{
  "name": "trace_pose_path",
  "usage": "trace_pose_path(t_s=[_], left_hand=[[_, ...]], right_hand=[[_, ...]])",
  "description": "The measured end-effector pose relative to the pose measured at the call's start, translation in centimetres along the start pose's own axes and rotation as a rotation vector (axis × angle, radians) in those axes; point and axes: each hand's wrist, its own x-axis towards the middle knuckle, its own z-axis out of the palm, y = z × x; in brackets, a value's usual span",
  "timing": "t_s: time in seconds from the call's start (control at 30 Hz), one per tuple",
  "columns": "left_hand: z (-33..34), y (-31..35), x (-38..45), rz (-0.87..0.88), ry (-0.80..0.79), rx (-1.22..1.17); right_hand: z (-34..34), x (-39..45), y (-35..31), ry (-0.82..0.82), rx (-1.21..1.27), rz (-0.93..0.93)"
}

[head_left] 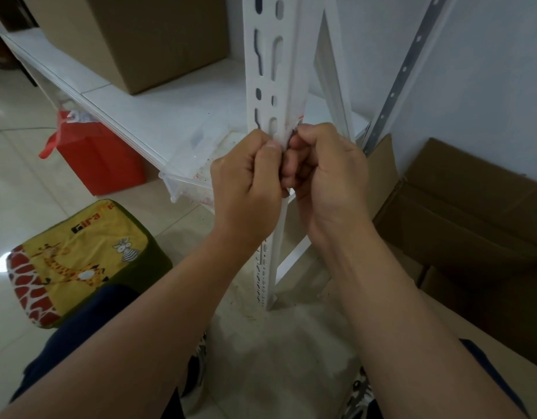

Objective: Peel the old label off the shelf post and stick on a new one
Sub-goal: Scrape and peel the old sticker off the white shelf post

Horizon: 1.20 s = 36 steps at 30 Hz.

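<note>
We found the white shelf post [274, 71] standing upright, its long axis running from the top of the view down to its foot on the floor, its slotted face turned toward the camera and slightly left. Both hands met at the post's front corner edge, about midway along its visible length. The left hand [246, 189] was curled with its thumb pressed flat against the slotted face, fingers folded in toward the corner. The right hand [327, 173] was clenched close beside it, knuckles up, its fingertips pinched at the same edge. A small scrap of the old label [299, 121], white with reddish marks, showed just above the right knuckles, lying along the post's edge; we could not tell how much of it was lifted, nor which hand actually gripped it, since the fingers hid the spot. Behind the post lay the white shelf board [170, 116] carrying a large cardboard box [134, 37]. A clear plastic tray [194, 164] jutted from the shelf's front, just left of the left hand. A red bag [100, 155] sat on the floor beneath, a stool with a giraffe-print cushion [79, 261] was nearer, and open cartons [466, 213] lay at right.
</note>
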Motion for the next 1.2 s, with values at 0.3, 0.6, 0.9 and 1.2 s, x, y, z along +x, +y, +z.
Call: trace_pose_path(t_s=[0.3,0.6,0.9,1.2], left_hand=[[-0.4,-0.2,0.1,0.04,-0.002,0.098],[-0.4,-0.2,0.2,0.046,-0.008,0.1],[-0.5,-0.2,0.3,0.072,-0.003,0.148],[-0.3,-0.4,0.2,0.065,0.029,0.131]], right_hand=[[0.5,-1.0,-1.0,0.199,-0.24,-0.071],[0.1,-0.6,-2.3,0.121,-0.222,0.092],[0.1,-0.4,-3.0,0.103,-0.157,0.185],[0.8,-0.2,-2.7,0.117,-0.131,0.149]])
